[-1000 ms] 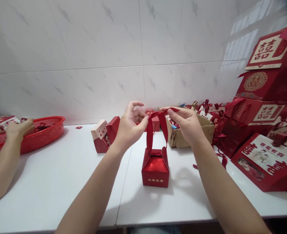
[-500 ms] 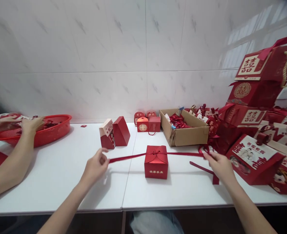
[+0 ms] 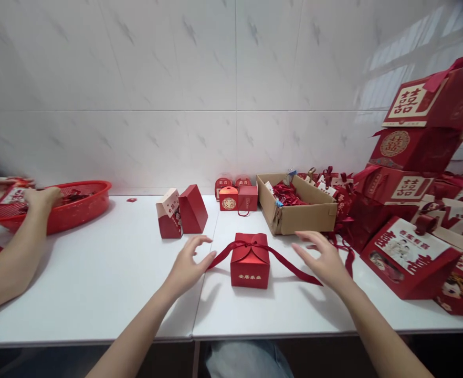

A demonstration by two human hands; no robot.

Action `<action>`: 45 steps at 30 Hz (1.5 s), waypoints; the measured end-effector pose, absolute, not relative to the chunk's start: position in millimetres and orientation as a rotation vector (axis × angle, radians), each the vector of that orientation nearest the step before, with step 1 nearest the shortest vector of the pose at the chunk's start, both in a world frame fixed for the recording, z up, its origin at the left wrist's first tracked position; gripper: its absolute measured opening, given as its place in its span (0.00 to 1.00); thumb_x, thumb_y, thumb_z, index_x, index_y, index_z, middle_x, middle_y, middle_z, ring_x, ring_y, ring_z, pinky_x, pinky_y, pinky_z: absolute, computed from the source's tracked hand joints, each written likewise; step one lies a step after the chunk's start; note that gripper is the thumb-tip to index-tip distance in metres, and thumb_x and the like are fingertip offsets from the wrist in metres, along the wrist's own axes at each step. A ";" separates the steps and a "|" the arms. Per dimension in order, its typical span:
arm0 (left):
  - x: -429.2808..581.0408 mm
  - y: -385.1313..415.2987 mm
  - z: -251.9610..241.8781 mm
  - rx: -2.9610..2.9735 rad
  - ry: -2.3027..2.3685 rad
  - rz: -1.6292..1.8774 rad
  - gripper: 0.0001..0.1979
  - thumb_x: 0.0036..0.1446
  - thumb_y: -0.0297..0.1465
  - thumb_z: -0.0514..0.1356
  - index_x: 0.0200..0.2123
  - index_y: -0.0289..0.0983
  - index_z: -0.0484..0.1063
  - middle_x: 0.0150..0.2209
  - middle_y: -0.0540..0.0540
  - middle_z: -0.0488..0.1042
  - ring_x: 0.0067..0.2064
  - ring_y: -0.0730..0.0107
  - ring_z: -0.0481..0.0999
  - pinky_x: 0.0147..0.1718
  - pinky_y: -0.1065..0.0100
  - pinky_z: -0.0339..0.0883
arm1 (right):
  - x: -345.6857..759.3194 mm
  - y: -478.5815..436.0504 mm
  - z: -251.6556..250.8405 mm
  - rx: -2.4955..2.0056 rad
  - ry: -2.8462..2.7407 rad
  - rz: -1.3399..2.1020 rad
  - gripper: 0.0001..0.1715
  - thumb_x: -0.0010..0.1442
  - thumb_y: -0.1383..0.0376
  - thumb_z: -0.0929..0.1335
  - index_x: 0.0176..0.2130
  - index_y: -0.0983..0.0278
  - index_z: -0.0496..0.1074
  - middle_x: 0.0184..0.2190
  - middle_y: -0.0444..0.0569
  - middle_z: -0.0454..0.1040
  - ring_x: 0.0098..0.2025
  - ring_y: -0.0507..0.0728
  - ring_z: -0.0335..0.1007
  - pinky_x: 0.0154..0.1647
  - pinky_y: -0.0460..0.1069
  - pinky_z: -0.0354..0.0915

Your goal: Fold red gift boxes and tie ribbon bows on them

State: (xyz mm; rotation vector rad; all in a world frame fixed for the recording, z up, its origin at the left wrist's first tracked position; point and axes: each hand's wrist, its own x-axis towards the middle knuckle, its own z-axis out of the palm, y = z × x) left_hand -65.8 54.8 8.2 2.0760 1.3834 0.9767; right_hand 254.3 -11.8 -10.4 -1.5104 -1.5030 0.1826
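A small red gift box [image 3: 249, 268] with gold lettering stands upright in front of me on the white table. A dark red ribbon [image 3: 291, 265] passes through its top and is crossed there, one tail spreading to each side. My left hand [image 3: 189, 263] hovers left of the box with fingers apart; its thumb is by the left tail's end, and whether they touch I cannot make out. To the right, my right hand [image 3: 324, 261] is open too, apart from the tail that droops toward the table.
Behind stands a cardboard box [image 3: 308, 219] of red ribbons, near small red boxes [image 3: 248, 199] and two slanted boxes [image 3: 192, 209]. Stacked red gift boxes [image 3: 408, 144] rise on the right. At left, another person's hands [image 3: 42, 199] work over a red plastic basket [image 3: 85, 212].
Both hands have moved inward toward the box and their fingers have opened. The ribbon, pulled taut before, now hangs slack on both sides. The other person's hands have shifted slightly.
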 end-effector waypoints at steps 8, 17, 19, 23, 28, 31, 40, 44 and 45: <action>-8.5 69.8 18.6 1.634 0.996 0.741 0.22 0.49 0.33 0.59 0.49 0.42 0.62 0.54 0.42 0.65 0.55 0.55 0.66 0.46 0.60 0.65 | 209.3 26.6 6.5 -1.276 -1.893 0.818 0.45 0.49 0.50 0.71 0.61 0.58 0.57 0.62 0.54 0.57 0.61 0.64 0.56 0.59 0.59 0.57; 0.4 89.0 17.0 1.594 0.847 0.492 0.28 0.53 0.37 0.60 0.55 0.45 0.52 0.41 0.47 0.69 0.41 0.62 0.72 0.40 0.62 0.66 | 221.5 47.4 10.7 -1.139 -2.075 0.875 0.42 0.50 0.51 0.71 0.60 0.57 0.58 0.62 0.52 0.57 0.61 0.64 0.55 0.59 0.57 0.57; -1.6 94.1 16.8 1.653 0.882 0.510 0.28 0.53 0.42 0.59 0.54 0.45 0.52 0.45 0.45 0.67 0.44 0.61 0.71 0.43 0.60 0.65 | 223.6 48.8 4.1 -1.153 -1.997 0.889 0.46 0.51 0.49 0.70 0.63 0.58 0.52 0.65 0.53 0.50 0.64 0.63 0.50 0.60 0.57 0.56; -9.0 104.1 3.9 1.749 1.023 0.812 0.21 0.58 0.51 0.46 0.39 0.40 0.62 0.43 0.46 0.66 0.46 0.62 0.67 0.46 0.61 0.61 | 225.8 47.9 -3.1 -1.338 -1.746 0.866 0.35 0.59 0.46 0.61 0.57 0.63 0.57 0.58 0.58 0.60 0.53 0.60 0.64 0.50 0.54 0.64; -10.2 107.2 -7.6 1.668 1.093 0.810 0.26 0.58 0.53 0.43 0.23 0.38 0.60 0.26 0.49 0.64 0.31 0.68 0.64 0.33 0.67 0.60 | 227.4 43.5 3.3 -1.433 -1.742 0.933 0.28 0.60 0.44 0.58 0.26 0.64 0.64 0.25 0.45 0.67 0.27 0.52 0.61 0.29 0.47 0.58; -8.5 103.8 -4.4 1.573 1.011 0.659 0.26 0.55 0.53 0.48 0.19 0.37 0.57 0.20 0.51 0.59 0.24 0.72 0.60 0.26 0.69 0.55 | 227.2 42.6 3.2 -1.339 -1.726 1.162 0.28 0.58 0.43 0.61 0.23 0.64 0.63 0.21 0.43 0.65 0.23 0.49 0.57 0.24 0.45 0.53; -17.0 104.4 6.3 1.524 0.882 0.724 0.25 0.49 0.41 0.63 0.15 0.37 0.51 0.17 0.54 0.58 0.23 0.76 0.61 0.26 0.70 0.53 | 232.5 44.9 2.7 -1.173 -1.592 1.260 0.27 0.56 0.47 0.65 0.20 0.64 0.59 0.18 0.41 0.60 0.22 0.48 0.53 0.25 0.45 0.52; -24.2 109.4 10.6 1.603 0.914 0.734 0.26 0.47 0.40 0.64 0.14 0.37 0.49 0.18 0.54 0.56 0.24 0.75 0.61 0.29 0.68 0.57 | 237.3 43.5 7.7 -1.206 -1.693 1.228 0.27 0.57 0.48 0.65 0.20 0.64 0.59 0.18 0.41 0.59 0.22 0.48 0.51 0.24 0.46 0.48; -25.3 110.1 10.9 1.603 0.912 0.728 0.26 0.47 0.40 0.64 0.14 0.38 0.49 0.19 0.54 0.55 0.25 0.74 0.61 0.30 0.67 0.57 | 237.7 43.0 9.2 -1.209 -1.706 1.224 0.27 0.57 0.48 0.65 0.20 0.64 0.59 0.18 0.40 0.58 0.22 0.48 0.51 0.24 0.46 0.48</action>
